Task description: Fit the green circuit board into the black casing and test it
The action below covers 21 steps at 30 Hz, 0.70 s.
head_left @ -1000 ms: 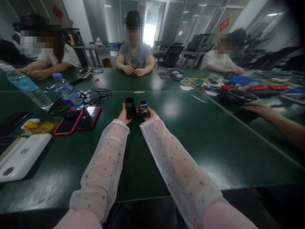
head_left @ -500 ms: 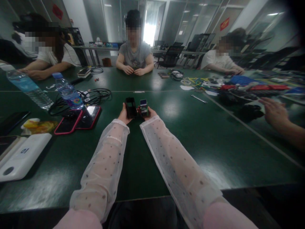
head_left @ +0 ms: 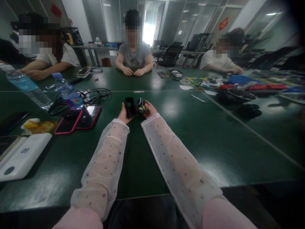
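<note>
My left hand point(head_left: 123, 114) is closed on a flat black rectangular case point(head_left: 131, 108), held up over the table. A small rectangle in the case's upper half looks like a window. Close beside it on the right, my right hand point(head_left: 150, 110) grips a small circuit board point(head_left: 142, 106) by its edges. The board has green parts and a little screen, and it is turned partly sideways. A narrow gap seems to part the case from the board. Sheer dotted sleeves cover both my forearms. Some of my fingers are hidden behind the two things.
Phones point(head_left: 88, 117), water bottles point(head_left: 69, 92), black cables point(head_left: 100, 94) and a white power bank point(head_left: 26, 156) lie left on the green table point(head_left: 186, 140). A wrench point(head_left: 198, 98) and heaped cables point(head_left: 195, 81) are at right. A person point(head_left: 134, 54) sits opposite, others at both sides.
My right hand has turned the circuit board, so its screen no longer faces me squarely. The black case tilts slightly differently. Another person's hand at the far right has left the view.
</note>
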Each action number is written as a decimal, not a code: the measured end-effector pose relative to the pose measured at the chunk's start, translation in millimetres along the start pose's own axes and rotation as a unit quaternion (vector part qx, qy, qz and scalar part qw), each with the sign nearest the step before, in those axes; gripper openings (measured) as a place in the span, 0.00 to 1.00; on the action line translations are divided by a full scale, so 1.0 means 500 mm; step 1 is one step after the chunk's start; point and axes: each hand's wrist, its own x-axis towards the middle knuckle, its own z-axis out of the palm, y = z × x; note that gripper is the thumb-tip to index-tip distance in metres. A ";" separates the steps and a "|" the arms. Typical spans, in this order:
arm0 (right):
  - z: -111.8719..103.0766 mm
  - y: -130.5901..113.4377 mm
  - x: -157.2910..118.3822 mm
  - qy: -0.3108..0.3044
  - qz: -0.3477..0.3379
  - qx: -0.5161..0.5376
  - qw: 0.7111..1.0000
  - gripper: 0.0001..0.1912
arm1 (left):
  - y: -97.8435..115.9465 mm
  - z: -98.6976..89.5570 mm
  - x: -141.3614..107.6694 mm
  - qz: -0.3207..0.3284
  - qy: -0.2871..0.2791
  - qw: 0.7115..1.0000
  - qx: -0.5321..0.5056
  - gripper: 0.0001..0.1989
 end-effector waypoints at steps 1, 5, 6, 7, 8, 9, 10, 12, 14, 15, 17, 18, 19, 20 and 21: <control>0.000 -0.009 0.001 0.006 -0.013 -0.026 1.000 0.19 | 0.000 0.000 0.001 0.000 -0.001 1.000 0.000 0.36; 0.018 -0.053 -0.002 0.070 -0.063 -0.113 0.989 0.17 | -0.001 -0.001 0.007 0.000 0.013 1.000 0.021 0.36; 0.027 -0.062 -0.006 0.080 -0.072 -0.123 0.986 0.17 | -0.001 -0.001 0.008 0.002 0.016 1.000 0.025 0.36; 0.038 -0.068 -0.011 0.069 -0.081 -0.127 0.986 0.17 | -0.002 0.000 0.009 0.005 0.015 1.000 0.024 0.36; 0.049 -0.072 -0.017 0.050 -0.085 -0.125 0.987 0.17 | -0.002 0.000 0.009 0.006 0.009 1.000 0.018 0.36; 0.061 -0.073 -0.024 0.031 -0.094 -0.118 0.988 0.15 | -0.003 0.001 0.009 0.006 -0.003 1.000 0.010 0.36; 0.073 -0.073 -0.030 0.010 -0.104 -0.111 0.988 0.14 | -0.003 0.002 0.008 0.006 -0.018 1.000 0.002 0.36; 0.094 -0.066 -0.042 -0.015 -0.124 -0.123 0.984 0.13 | -0.005 0.004 0.005 0.010 -0.050 0.999 -0.011 0.36; 0.111 -0.058 -0.052 -0.019 -0.150 -0.170 0.974 0.12 | -0.007 0.004 0.001 0.024 -0.081 0.996 -0.018 0.36; 0.118 -0.055 -0.057 -0.018 -0.164 -0.198 0.966 0.13 | -0.007 0.005 0.000 0.030 -0.092 0.995 -0.020 0.35; 0.130 -0.048 -0.064 -0.018 -0.193 -0.242 0.951 0.14 | -0.008 0.004 -0.001 0.035 -0.100 0.994 -0.021 0.34; 0.134 -0.046 -0.067 -0.019 -0.204 -0.256 0.945 0.15 | -0.008 0.004 -0.001 0.034 -0.097 0.994 -0.020 0.34; 0.138 -0.044 -0.070 -0.020 -0.212 -0.265 0.940 0.15 | -0.009 0.003 0.000 0.034 -0.093 0.995 -0.019 0.33; 0.142 -0.041 -0.073 -0.020 -0.217 -0.268 0.938 0.15 | -0.009 0.001 0.002 0.033 -0.087 0.996 -0.017 0.34; 0.145 -0.039 -0.077 -0.019 -0.217 -0.269 0.938 0.14 | -0.009 -0.001 0.005 0.031 -0.081 0.996 -0.016 0.34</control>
